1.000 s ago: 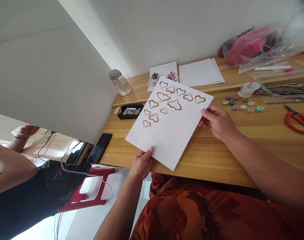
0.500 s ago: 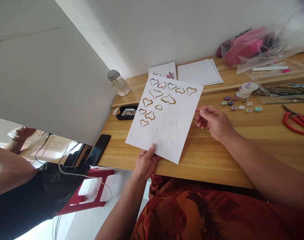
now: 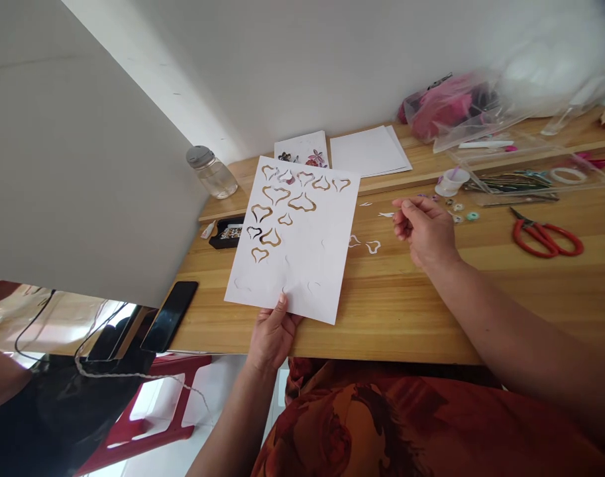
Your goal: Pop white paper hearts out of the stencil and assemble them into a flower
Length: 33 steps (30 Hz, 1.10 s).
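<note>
My left hand grips the lower edge of a white paper sheet, thumb on top, and holds it tilted above the table. Curvy outlines are cut through the sheet's upper part, so wood and darker things show through. Fine curved marks run across its lower part. To the right of the sheet, my right hand is raised with thumb and fingers pinched together; whatever may be between the fingertips is too small to make out. Thin white paper cut-outs lie on the table between the sheet and my right hand.
Red-handled pliers, small thread spools, a white cup and a clear tray are at the right. White sheets lie behind. A bottle, black box and phone stand left. Another person's arm shows far left.
The view has shifted right, so things appear further left. My right hand has moved away from the sheet's edge, and white cut-outs on the table have come into sight.
</note>
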Motion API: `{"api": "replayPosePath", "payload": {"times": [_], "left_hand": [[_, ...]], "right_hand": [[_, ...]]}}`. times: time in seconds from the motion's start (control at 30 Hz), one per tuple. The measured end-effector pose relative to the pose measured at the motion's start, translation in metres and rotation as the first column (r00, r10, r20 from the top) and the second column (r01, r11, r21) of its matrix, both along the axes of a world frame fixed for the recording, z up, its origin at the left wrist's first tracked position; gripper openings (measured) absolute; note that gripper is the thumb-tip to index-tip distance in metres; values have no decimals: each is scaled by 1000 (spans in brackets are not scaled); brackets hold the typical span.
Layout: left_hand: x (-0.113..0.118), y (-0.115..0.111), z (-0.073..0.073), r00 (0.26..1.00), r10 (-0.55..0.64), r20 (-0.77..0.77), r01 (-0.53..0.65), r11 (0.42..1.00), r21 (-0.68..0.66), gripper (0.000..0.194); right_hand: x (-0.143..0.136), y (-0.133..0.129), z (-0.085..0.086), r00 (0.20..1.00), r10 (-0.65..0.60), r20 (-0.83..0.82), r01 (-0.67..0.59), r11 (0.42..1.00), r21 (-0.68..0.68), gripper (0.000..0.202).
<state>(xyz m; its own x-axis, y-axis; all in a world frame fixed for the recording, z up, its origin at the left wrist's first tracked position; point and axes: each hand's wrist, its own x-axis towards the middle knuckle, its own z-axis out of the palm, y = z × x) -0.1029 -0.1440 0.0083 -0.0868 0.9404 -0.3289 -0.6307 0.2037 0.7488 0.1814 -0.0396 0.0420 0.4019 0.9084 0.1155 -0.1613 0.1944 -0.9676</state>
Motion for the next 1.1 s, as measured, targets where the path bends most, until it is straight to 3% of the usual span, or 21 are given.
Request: {"api": "replayPosePath", "payload": {"times": [0.23,0.5,0.93,1.1], "left_hand": [[2,0,1,1000,25,-15,-24,1000,13,33],[2,-1,1,1000,-12,-9,13,999,49,38],[1,-1,0,999,-38,-1,38,997,70,42],[1,-1,-1,998,-64,-9,65,994,86,41]], "right_hand": [[-5,-3,-4,991,94,98,-92,996,-19,21],[-9,-4,-3,992,104,69,-100,993,-61,10],[-17,-9,-11,962,245,121,-235,968,-92,12],[-24,-16,-15,878,453,154,-428,888,-169,28]]}}
